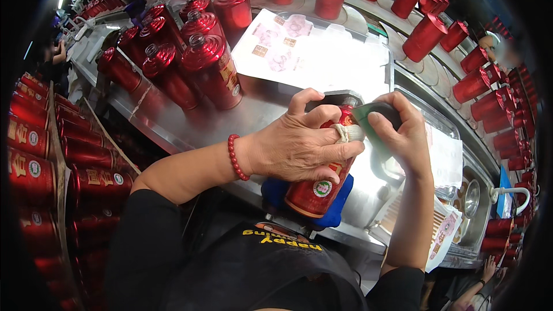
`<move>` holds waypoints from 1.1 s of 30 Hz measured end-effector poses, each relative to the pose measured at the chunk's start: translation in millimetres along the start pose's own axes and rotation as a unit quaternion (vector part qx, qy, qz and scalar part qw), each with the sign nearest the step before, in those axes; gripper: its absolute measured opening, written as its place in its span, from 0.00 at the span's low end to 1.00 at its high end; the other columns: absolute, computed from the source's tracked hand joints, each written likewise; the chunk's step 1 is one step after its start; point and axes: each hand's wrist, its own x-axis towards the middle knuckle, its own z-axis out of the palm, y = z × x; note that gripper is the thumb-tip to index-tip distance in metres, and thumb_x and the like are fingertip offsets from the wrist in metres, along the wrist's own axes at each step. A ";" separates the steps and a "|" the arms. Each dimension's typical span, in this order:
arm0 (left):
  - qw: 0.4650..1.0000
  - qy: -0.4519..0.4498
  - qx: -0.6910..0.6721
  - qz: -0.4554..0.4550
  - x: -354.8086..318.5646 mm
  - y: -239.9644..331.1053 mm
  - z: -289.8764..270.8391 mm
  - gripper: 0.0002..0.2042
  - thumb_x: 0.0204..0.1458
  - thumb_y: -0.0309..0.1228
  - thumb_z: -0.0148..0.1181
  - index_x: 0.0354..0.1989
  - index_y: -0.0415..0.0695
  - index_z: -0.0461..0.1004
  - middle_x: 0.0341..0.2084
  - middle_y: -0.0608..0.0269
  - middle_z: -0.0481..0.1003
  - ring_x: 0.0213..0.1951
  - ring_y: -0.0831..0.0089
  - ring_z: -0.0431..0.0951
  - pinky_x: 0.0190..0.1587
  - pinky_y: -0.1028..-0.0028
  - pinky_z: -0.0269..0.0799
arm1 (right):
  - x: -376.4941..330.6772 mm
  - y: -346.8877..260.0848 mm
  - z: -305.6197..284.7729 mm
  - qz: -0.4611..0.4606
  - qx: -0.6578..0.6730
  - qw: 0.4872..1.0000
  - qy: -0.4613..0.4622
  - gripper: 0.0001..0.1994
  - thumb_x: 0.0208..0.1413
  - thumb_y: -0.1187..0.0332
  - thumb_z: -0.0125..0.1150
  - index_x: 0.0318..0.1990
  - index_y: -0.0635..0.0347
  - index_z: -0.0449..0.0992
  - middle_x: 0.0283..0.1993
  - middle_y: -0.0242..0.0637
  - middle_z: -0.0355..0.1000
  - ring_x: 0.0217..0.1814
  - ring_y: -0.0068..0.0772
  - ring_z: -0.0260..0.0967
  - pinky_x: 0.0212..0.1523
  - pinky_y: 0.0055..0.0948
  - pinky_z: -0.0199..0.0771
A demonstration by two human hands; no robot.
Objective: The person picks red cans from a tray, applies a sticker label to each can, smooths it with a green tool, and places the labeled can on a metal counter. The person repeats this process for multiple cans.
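A shiny red bottle point(311, 197) with gold lettering and a round green-and-white mark leans back over a blue padded rest point(341, 204) at the bench edge. My left hand point(302, 144) lies across its upper body, fingers wrapped over it; one finger wears a pale cloth cover point(350, 133). Close to the bottle's shoulder, my right hand point(410, 138) pinches a flat green scraper-like piece point(368, 120) with a dark part under the fingers. Whether that piece touches the bottle I cannot tell. The bottle's neck is partly hidden by my left hand.
Several red bottles point(210, 72) stand on the metal bench at left. Printed label sheets point(282, 40) lie in a tray ahead, more point(443, 236) at right. A curved conveyor point(397, 40) carries bottles around the far side. Racked bottles point(95, 178) fill the lower left. Other people work nearby.
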 end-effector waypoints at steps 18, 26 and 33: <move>0.955 0.024 -0.116 -0.272 -82.7 79.3 23.2 0.51 0.48 0.59 0.67 0.74 0.38 0.54 0.65 0.46 0.64 0.63 0.49 0.59 0.68 0.51 0.46 | -67.9 -35.8 46.6 -0.332 -0.242 0.908 -0.078 0.15 0.41 0.70 0.75 0.40 0.48 0.81 0.31 0.28 0.69 0.36 0.29 0.68 0.43 0.38 0.65; 0.962 0.011 -0.128 -0.242 -83.5 74.4 27.9 0.52 0.48 0.58 0.68 0.75 0.38 0.53 0.66 0.46 0.64 0.65 0.51 0.58 0.68 0.52 0.46 | -59.0 11.2 38.8 -0.303 -0.198 0.923 0.129 0.12 0.44 0.74 0.71 0.38 0.52 0.81 0.30 0.28 0.71 0.30 0.30 0.69 0.36 0.35 0.61; 0.961 0.009 -0.130 -0.244 -90.9 76.2 32.0 0.53 0.49 0.61 0.64 0.75 0.38 0.50 0.69 0.46 0.62 0.66 0.51 0.58 0.68 0.53 0.44 | -58.0 14.5 26.5 0.003 0.193 0.981 -0.023 0.10 0.51 0.73 0.73 0.41 0.60 0.81 0.31 0.37 0.74 0.30 0.33 0.75 0.31 0.27 0.74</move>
